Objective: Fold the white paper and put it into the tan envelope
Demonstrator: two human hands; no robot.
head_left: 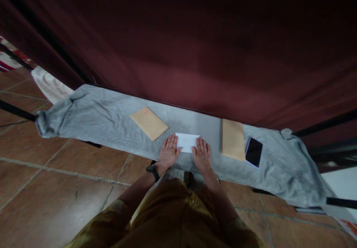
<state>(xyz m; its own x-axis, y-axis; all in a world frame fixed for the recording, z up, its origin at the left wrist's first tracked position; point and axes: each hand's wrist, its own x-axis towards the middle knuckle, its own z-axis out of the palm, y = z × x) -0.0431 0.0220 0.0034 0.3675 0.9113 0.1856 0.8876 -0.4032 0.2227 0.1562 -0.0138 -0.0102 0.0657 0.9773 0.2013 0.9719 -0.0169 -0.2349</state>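
A small white sheet of paper (pixel 187 142), perhaps folded, lies flat on the grey cloth (pixel 111 106) in front of me. My left hand (pixel 169 152) rests palm down over its left edge, fingers stretched out and pointing away from me. Over the right edge lies my right hand (pixel 202 154), also flat with its fingers extended. Both thumbs point inward across the paper. To the left, beyond my left hand, is a tan envelope (pixel 149 123) set at a slant. Tan envelopes (pixel 233 139), seemingly a stack, lie to the right of my right hand.
A phone (pixel 254 152) with a dark screen lies right of the stack. Behind the narrow cloth-covered table hangs a dark red curtain (pixel 178 80). Black bars (pixel 16 110) stand at both ends. Brown floor tiles (pixel 69 188) show below the front edge.
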